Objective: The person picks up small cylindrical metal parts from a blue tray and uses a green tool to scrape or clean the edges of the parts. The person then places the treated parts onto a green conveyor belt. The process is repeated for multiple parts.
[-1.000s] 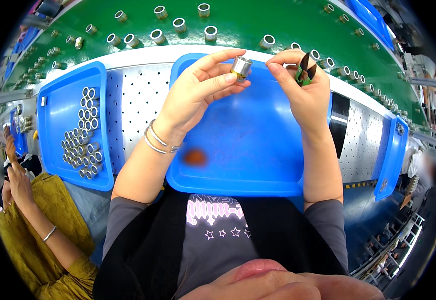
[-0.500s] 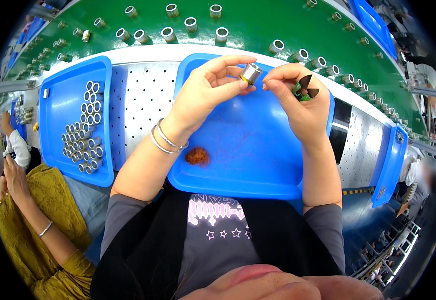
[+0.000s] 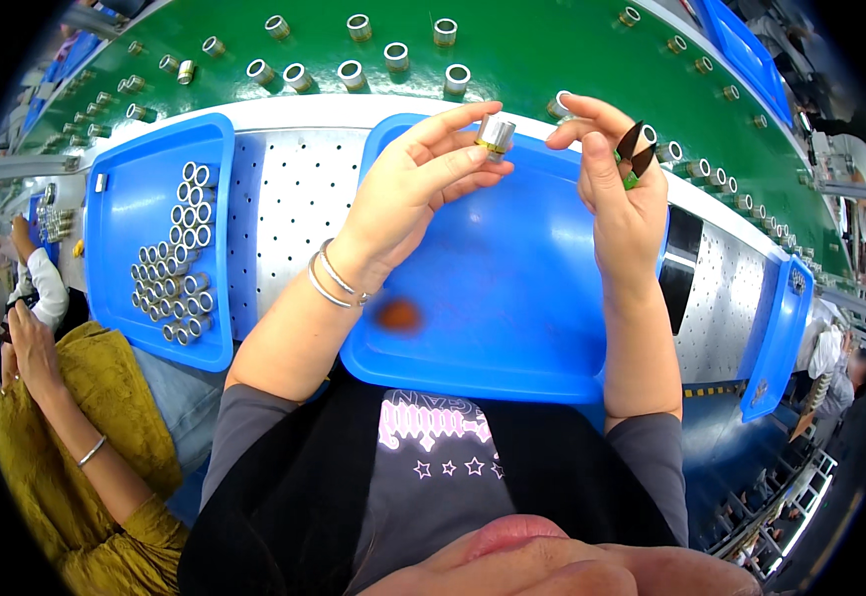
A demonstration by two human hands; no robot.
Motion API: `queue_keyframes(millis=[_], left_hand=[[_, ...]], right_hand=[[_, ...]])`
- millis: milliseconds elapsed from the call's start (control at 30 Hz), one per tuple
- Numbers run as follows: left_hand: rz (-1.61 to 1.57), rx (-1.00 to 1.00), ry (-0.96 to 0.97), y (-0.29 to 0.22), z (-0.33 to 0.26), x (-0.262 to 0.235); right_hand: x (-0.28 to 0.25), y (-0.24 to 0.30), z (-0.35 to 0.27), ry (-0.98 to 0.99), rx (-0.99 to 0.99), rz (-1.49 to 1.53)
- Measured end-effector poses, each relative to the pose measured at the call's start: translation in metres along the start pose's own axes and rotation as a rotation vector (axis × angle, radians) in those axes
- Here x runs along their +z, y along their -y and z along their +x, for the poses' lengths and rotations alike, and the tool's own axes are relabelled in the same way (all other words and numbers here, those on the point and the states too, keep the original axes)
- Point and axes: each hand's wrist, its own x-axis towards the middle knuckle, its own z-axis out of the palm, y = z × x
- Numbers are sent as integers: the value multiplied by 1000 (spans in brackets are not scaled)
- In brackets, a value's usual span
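My left hand [image 3: 398,194] is closed on a short silver metal sleeve [image 3: 495,133] with a yellowish lower rim, pinched between thumb and fingers. It is held above the far part of a blue tray [image 3: 512,338]. To the right, my right hand [image 3: 617,214] keeps small snips [image 3: 638,151] tucked against the palm, dark blades pointing up and a bit of green handle showing. Its thumb and forefinger are apart, away from the sleeve. A blurred reddish-brown clump [image 3: 398,316] lies in the tray near my left wrist.
At left, a second blue tray [image 3: 105,248] holds many upright sleeves. Beyond the trays, more sleeves stand on a green surface [image 3: 512,40] behind a white edge. A perforated metal panel [image 3: 299,189] separates the trays. A co-worker's arm [image 3: 75,427] is at lower left.
My right hand has drawn away from the sleeve, its thumb and forefinger opening. The sleeve now stands more upright in my left hand. The whole view has shifted slightly.
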Motion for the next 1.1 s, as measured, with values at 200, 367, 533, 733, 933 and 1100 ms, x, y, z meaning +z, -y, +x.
queue_keyframes(millis=[200,367,533,733,933,1100], left_hand=[[-69,-6,-11,3,2,-5],[-55,10,-4,4,1,-3],[14,46,21,5,0,-5],[183,133,76,13,2,-5],[277,112,84,12,0,-2],[358,112,82,12,-2,2]], right_hand=[[-5,-9,1,107,13,-277],[1,-6,1,135,-229,-403],[3,-7,-2,190,-160,-383],[6,-11,-4,314,-292,-463],[3,-13,-1,190,-442,-530],[0,-11,1,129,-501,-617]])
